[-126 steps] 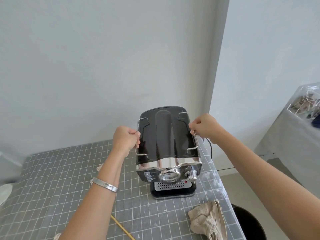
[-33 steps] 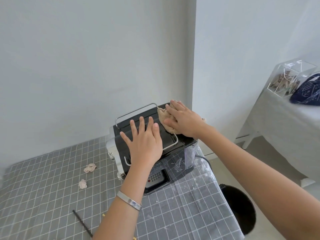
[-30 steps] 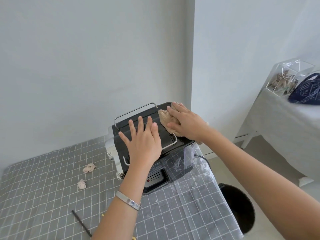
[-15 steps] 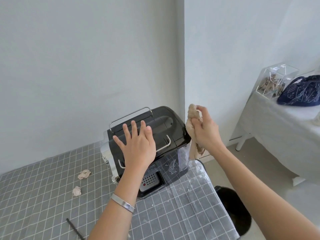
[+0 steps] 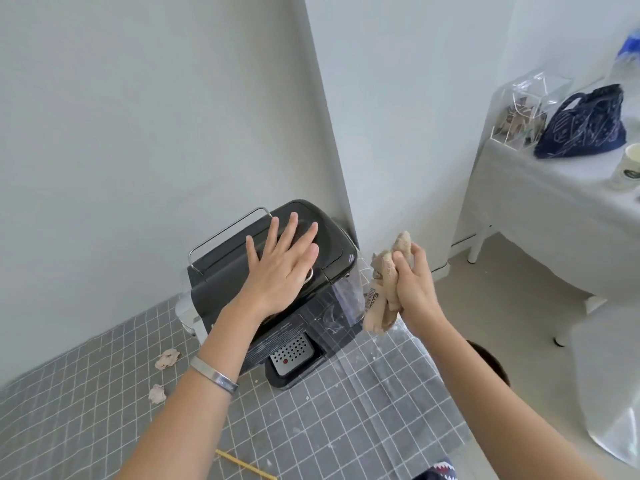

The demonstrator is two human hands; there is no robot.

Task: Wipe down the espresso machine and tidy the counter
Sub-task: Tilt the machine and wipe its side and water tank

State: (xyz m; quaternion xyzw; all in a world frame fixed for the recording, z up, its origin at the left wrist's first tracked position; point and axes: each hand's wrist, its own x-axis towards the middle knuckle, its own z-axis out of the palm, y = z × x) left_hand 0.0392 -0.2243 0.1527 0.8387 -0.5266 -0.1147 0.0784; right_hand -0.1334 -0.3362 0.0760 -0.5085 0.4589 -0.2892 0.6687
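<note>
The black espresso machine (image 5: 332, 244) stands at the far right corner of the grey checked counter (image 5: 332, 417), turned so its back vent faces me. My left hand (image 5: 280, 268) lies flat on its top, fingers spread, holding nothing. My right hand (image 5: 414, 285) is shut on a crumpled beige cloth (image 5: 382, 292), held in the air just right of the machine beside its clear water tank. Two crumpled paper scraps (image 5: 167, 358) lie on the counter to the machine's left. A yellow stick (image 5: 246, 465) lies near the front edge.
A black bin (image 5: 493, 363) sits on the floor below the counter's right edge. To the right stands a white-draped table (image 5: 554, 209) with a clear box, a dark blue bag (image 5: 585, 126) and a cup. A translucent bag (image 5: 609, 393) is at the lower right.
My right hand lifted the cloth off the machine's top and carried it to the machine's right side. My left hand slid further back across the top.
</note>
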